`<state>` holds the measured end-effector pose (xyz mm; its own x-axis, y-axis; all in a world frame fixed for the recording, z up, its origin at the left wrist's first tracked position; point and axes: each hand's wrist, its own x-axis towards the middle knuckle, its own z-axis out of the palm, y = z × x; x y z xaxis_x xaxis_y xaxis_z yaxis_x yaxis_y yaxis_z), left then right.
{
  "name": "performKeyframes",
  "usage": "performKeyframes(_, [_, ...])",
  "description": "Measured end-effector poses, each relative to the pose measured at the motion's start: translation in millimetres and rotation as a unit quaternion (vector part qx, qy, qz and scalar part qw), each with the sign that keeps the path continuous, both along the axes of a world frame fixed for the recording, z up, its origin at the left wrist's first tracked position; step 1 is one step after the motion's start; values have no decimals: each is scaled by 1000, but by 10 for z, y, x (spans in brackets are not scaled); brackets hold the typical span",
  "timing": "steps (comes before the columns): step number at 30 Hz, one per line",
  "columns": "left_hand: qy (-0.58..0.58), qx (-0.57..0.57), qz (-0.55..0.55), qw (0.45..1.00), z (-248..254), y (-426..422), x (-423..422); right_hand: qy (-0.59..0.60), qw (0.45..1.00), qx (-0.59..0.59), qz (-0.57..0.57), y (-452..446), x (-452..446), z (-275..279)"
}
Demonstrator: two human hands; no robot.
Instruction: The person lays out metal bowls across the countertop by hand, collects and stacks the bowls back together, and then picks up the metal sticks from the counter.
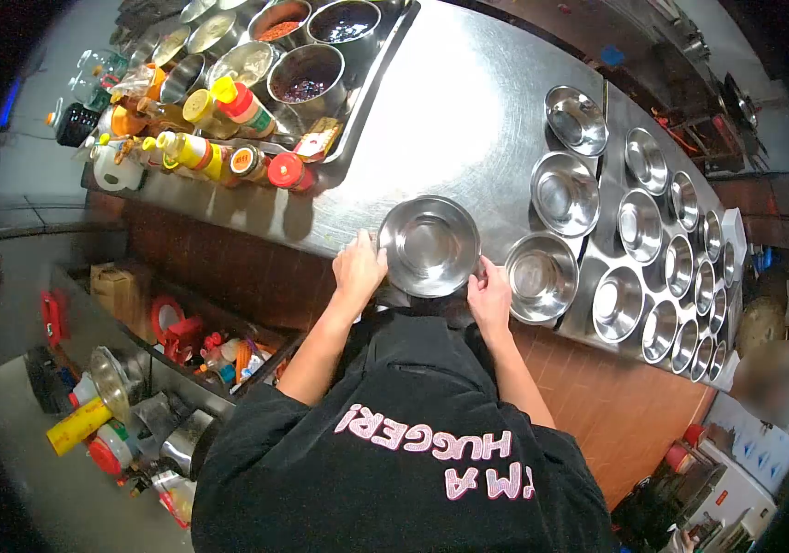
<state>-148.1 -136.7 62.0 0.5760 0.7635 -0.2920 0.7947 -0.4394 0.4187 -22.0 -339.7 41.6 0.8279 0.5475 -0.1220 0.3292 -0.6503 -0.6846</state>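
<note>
By the left hand point(360, 267) and the right hand point(489, 293), clamped on opposite sides of its rim, a round, silver-coloured metal bowl point(429, 246) is held at the near edge of the shiny steel counter point(413, 157), apparently for balance. To the right, similar round metal bowls point(640, 227) are spread in rows, presumably so that each opening can be reached.

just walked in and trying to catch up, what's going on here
A person is holding a steel bowl by its sides at the counter's near edge, left hand on one side and right hand on the other. It looks empty. More metal bowls are spread out to the right, while seasoning bottles and filled pots stand to the left.
</note>
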Motion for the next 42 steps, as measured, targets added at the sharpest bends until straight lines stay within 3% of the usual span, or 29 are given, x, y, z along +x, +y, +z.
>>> performKeyframes(2, [-79,-44,17,996,-271,57,-65,57,997,25,-41,17,-6,8])
performKeyframes(4, [-93,-49,-40,994,-389,137,-75,63,995,39,-62,24,21,-164])
performKeyframes(6, [-158,-192,8,969,-701,255,-63,189,971,109,-99,84,70,-282])
performKeyframes(8, [-154,-167,10,974,-754,269,-50,195,975,90,-56,92,166,-496])
performKeyframes(11, [-137,-185,-2,973,-207,223,83,188,977,83,-60,101,175,-258])
performKeyframes(12, [-143,-154,-50,976,-358,303,36,156,981,100,-61,62,161,-209])
performKeyframes(14, [-133,-196,-10,971,104,106,147,164,980,93,-64,-98,209,21])
performKeyframes(16, [-140,-110,-53,983,227,-109,295,156,973,118,-121,-320,214,247])
performKeyframes(17, [-161,-149,-36,975,325,-288,378,139,969,149,-143,-499,234,183])
performKeyframes(19, [-147,-115,-75,980,249,-545,538,147,959,178,-164,-829,343,239])
performKeyframes(20, [-135,-207,-9,969,364,-749,666,168,955,178,-166,-972,443,399])
performKeyframes(21, [-127,-161,-59,977,483,-880,792,134,961,164,-179,-1110,526,416])
performKeyframes(24, [-139,-54,-149,978,147,-1231,1011,97,961,150,-213,-1455,666,461])
performKeyframes(27, [-133,8,-165,977,-62,-1453,1172,24,979,87,-181,-1648,812,223])
performKeyframes(31, [-86,43,-146,985,-140,-1636,1315,16,983,83,-162,-1729,880,14])
performKeyframes(33, [-80,44,-124,988,-148,-1666,1339,-71,980,83,-165,-1776,853,-55])
performKeyframes(36, [-55,11,-78,995,-192,-1736,1319,-62,977,107,-174,-1833,869,-213])
performKeyframes(40, [-137,-1,-96,986,-359,-1670,1327,135,965,124,-186,-1845,1048,-338])
performKeyframes(42, [-149,-13,-135,980,-359,-1652,1311,143,967,104,-183,-1908,1108,-376])
